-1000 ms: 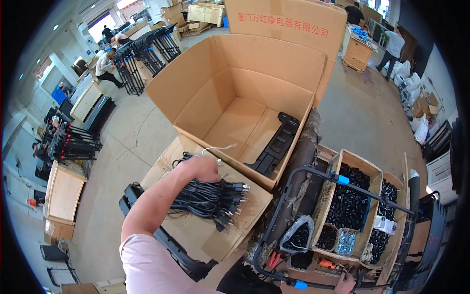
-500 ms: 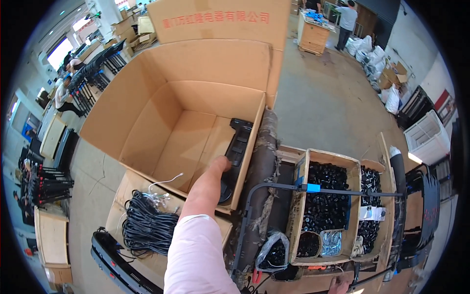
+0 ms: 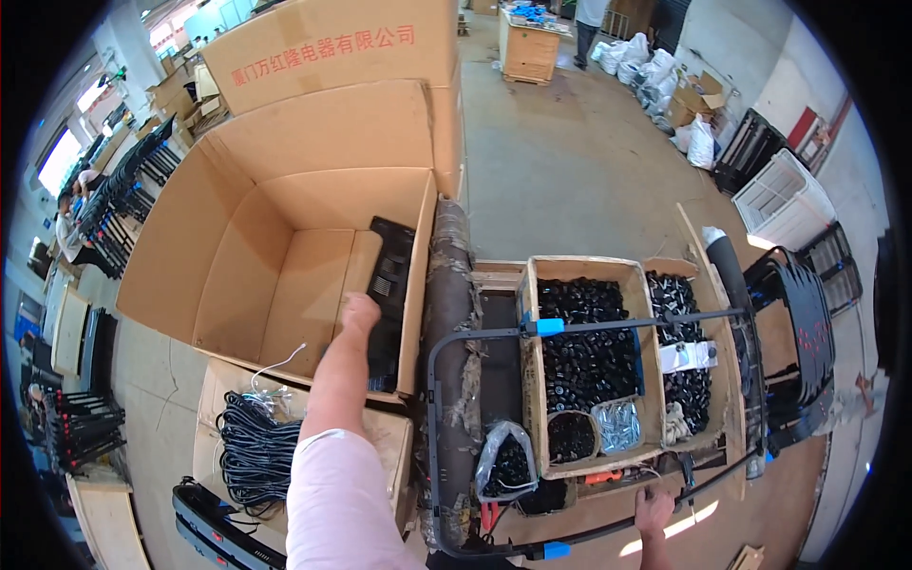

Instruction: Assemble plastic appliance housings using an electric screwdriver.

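Note:
My left hand (image 3: 359,312) reaches down into a large open cardboard box (image 3: 214,261). It is closed at the left edge of a long black plastic cover (image 3: 388,285), which lies against the box's right wall; the fingertips are partly hidden. At the lower right, my right hand (image 3: 654,510) is wrapped round the near bar of a black tubular metal frame (image 3: 598,528) with blue sleeves. The frame spans a wooden bin (image 3: 534,380) of small black plastic parts, with silver screws (image 3: 617,425) in one corner.
A bundle of black cables (image 3: 255,446) lies on cardboard at the near left, beside a black slotted panel (image 3: 223,527). A worn dark roller (image 3: 451,285) runs between box and bin. A bag of black parts (image 3: 506,463) hangs nearby. Stacked black frames (image 3: 803,332) stand right.
The view has shifted right. The black cover now shows a broader face, with my left hand at its left edge. My right hand has come further into view on the frame's near bar.

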Action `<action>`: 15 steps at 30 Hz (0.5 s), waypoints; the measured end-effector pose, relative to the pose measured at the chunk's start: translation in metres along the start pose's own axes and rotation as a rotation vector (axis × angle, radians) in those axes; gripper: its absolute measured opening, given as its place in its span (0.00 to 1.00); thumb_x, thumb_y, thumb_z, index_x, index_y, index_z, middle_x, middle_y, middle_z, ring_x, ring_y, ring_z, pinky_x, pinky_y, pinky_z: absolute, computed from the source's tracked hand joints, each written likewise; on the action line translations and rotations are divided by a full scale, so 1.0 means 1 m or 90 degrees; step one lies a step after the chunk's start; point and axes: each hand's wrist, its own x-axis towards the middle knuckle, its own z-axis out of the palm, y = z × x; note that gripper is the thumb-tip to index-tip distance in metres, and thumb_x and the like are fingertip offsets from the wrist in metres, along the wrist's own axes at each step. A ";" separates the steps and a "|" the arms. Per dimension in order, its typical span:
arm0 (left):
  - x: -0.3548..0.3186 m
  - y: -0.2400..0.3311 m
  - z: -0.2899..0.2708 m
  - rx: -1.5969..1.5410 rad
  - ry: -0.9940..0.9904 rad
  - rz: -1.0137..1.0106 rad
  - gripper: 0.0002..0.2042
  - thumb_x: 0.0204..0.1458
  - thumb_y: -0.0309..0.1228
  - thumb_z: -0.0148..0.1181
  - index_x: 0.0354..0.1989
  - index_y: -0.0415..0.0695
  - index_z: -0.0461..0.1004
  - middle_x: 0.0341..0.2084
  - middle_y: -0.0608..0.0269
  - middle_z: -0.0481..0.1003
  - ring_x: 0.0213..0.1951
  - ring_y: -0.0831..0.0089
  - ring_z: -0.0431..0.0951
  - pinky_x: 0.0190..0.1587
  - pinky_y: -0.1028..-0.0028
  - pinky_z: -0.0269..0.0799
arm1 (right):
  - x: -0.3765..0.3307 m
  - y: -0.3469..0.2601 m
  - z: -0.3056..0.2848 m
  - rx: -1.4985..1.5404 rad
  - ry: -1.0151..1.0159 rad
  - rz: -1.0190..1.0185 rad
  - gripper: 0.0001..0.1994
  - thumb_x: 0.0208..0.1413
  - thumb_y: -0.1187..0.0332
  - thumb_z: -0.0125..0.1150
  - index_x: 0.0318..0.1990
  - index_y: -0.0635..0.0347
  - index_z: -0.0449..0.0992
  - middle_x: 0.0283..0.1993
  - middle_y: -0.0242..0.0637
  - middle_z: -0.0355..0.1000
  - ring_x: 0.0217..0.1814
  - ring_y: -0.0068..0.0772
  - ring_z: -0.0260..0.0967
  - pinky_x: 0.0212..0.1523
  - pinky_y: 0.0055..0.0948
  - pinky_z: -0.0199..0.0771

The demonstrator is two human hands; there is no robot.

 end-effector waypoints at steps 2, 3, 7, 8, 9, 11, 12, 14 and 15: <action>-0.044 0.054 -0.034 -0.168 0.041 -0.068 0.30 0.62 0.37 0.54 0.68 0.31 0.57 0.57 0.43 0.79 0.63 0.53 0.78 0.60 0.59 0.78 | -0.022 0.014 -0.019 -0.049 0.025 0.033 0.11 0.54 0.65 0.63 0.26 0.62 0.81 0.29 0.48 0.79 0.35 0.56 0.76 0.46 0.49 0.71; -0.062 0.053 -0.060 -0.250 0.047 -0.133 0.27 0.62 0.36 0.53 0.66 0.33 0.61 0.57 0.43 0.79 0.63 0.52 0.78 0.59 0.58 0.78 | -0.030 0.017 -0.024 -0.050 0.025 0.045 0.11 0.54 0.65 0.63 0.26 0.62 0.81 0.29 0.48 0.79 0.35 0.56 0.76 0.46 0.49 0.71; -0.108 0.008 -0.156 -0.697 0.240 -0.080 0.19 0.65 0.42 0.51 0.52 0.37 0.74 0.53 0.43 0.80 0.54 0.52 0.82 0.53 0.52 0.77 | -0.022 0.018 -0.020 0.002 0.045 0.034 0.13 0.57 0.60 0.63 0.31 0.62 0.84 0.33 0.49 0.80 0.38 0.56 0.77 0.50 0.49 0.73; -0.102 -0.023 -0.193 -0.860 0.241 -0.024 0.20 0.67 0.48 0.52 0.42 0.39 0.77 0.40 0.50 0.82 0.40 0.58 0.83 0.41 0.57 0.78 | -0.018 0.006 -0.018 0.040 0.047 0.006 0.14 0.58 0.59 0.63 0.31 0.62 0.84 0.33 0.49 0.80 0.39 0.56 0.77 0.50 0.50 0.74; -0.102 -0.058 -0.228 -0.995 0.168 0.088 0.20 0.67 0.51 0.53 0.34 0.46 0.76 0.25 0.59 0.76 0.28 0.66 0.79 0.29 0.64 0.74 | -0.008 -0.006 -0.016 0.109 0.051 -0.009 0.16 0.59 0.57 0.63 0.31 0.62 0.84 0.34 0.50 0.81 0.41 0.56 0.79 0.49 0.51 0.75; -0.141 -0.048 -0.267 -1.240 -0.262 0.485 0.16 0.68 0.44 0.50 0.27 0.54 0.67 0.17 0.67 0.65 0.20 0.70 0.71 0.22 0.68 0.68 | -0.002 0.008 -0.019 0.089 -0.027 0.098 0.18 0.60 0.54 0.64 0.46 0.59 0.84 0.44 0.51 0.82 0.48 0.56 0.80 0.48 0.48 0.79; -0.173 -0.037 -0.269 -1.230 -0.310 0.772 0.12 0.67 0.40 0.50 0.33 0.47 0.70 0.20 0.65 0.65 0.23 0.70 0.68 0.26 0.70 0.68 | 0.003 -0.013 -0.037 0.094 -0.068 0.140 0.17 0.63 0.57 0.61 0.48 0.63 0.82 0.44 0.54 0.81 0.46 0.52 0.81 0.47 0.43 0.79; -0.232 -0.009 -0.277 -1.505 -0.736 0.671 0.14 0.65 0.35 0.50 0.48 0.36 0.71 0.29 0.64 0.63 0.31 0.71 0.63 0.35 0.70 0.68 | 0.028 -0.010 -0.012 0.509 -0.048 0.047 0.12 0.66 0.68 0.60 0.51 0.66 0.79 0.44 0.43 0.80 0.45 0.30 0.75 0.51 0.31 0.75; -0.268 -0.006 -0.272 -1.481 -0.761 0.716 0.18 0.61 0.40 0.60 0.51 0.39 0.70 0.29 0.65 0.64 0.32 0.71 0.65 0.40 0.71 0.70 | 0.033 -0.067 -0.037 0.527 -0.045 -0.049 0.13 0.63 0.67 0.64 0.50 0.66 0.80 0.46 0.42 0.80 0.49 0.38 0.78 0.54 0.35 0.75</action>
